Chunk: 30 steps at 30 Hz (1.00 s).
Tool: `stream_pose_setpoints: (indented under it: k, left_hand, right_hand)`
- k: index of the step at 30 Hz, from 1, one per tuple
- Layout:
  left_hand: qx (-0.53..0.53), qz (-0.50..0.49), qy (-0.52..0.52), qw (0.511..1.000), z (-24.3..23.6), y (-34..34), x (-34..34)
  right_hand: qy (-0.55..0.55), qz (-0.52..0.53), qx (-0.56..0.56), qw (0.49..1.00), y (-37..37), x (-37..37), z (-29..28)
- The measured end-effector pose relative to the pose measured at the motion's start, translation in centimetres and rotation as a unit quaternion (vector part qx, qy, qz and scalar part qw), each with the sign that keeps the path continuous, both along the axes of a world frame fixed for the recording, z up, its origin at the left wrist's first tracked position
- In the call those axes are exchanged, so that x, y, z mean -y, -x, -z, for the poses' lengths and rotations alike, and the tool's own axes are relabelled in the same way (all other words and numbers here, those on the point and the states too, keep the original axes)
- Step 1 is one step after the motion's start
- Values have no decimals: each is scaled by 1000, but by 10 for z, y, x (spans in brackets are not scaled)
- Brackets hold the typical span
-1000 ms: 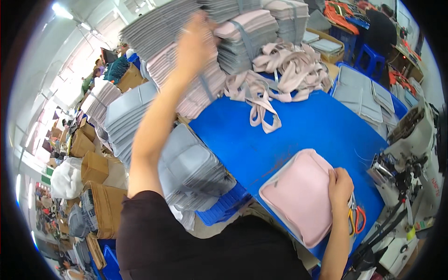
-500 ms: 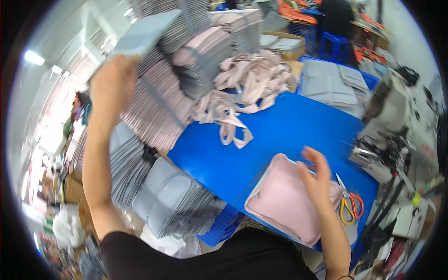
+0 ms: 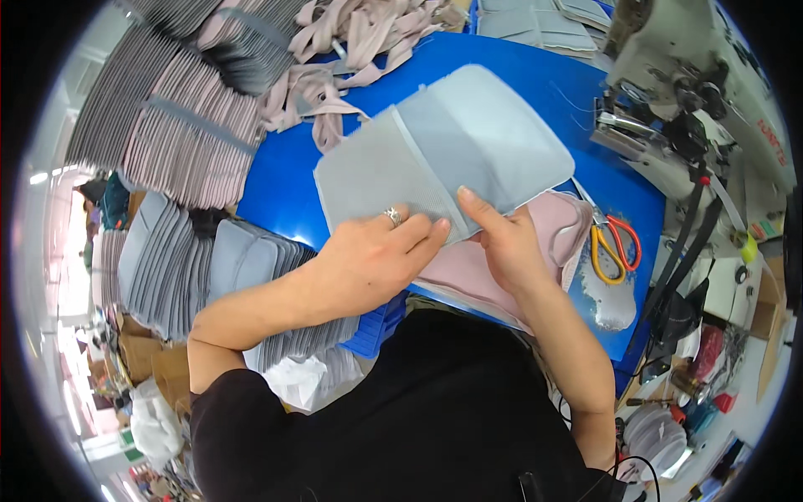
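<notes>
Free passage noted over the blue tabletop [image 3: 535, 79] between the raised grey panel [image 3: 493, 125] and the sewing machine [image 3: 711, 92], obstructed at its near end by scissors [image 3: 599, 219], with pale pink straps [image 3: 355, 38] and bundled stacks [image 3: 188, 125] blocking far left.

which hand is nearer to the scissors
Right. The right hand is a little left of the scissors; the left hand is farther left, at the grey panel.

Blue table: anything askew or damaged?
Yes: a pale, ragged patch on the blue table, near the scissors, breaks up the blue; wear or residue, can't tell. The pink straps also lie tangled, unlike the tidy stacks beside them.
</notes>
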<state>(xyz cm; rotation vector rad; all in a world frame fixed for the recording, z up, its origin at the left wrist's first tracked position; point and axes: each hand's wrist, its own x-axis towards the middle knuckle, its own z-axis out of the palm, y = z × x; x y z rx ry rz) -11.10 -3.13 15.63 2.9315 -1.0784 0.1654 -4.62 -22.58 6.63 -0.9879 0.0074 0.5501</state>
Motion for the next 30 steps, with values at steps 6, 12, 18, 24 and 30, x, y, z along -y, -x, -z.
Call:
stream_pose_setpoints:
  k: [6, 12, 18, 24, 30]
  left_hand:
    - [116, -140, 155, 971, -24, -20, -72]
    - [-245, -381, 396, 799, 25, 14, -174]
    - [121, -416, 530, 729, -130, 4, -251]
    - [267, -462, 552, 641, -304, 48, -457]
    - [301, -534, 552, 565, -321, 60, -570]
  right_hand:
    - [27, -7, 122, 992, 16, -7, -12]
    - [48, -115, 69, 990, 6, -6, -10]
    - [200, -50, 176, 963, -19, 23, 16]
    - [209, -20, 174, 962, -24, 32, 37]
    - [285, 0, 231, 930, -19, 41, 44]
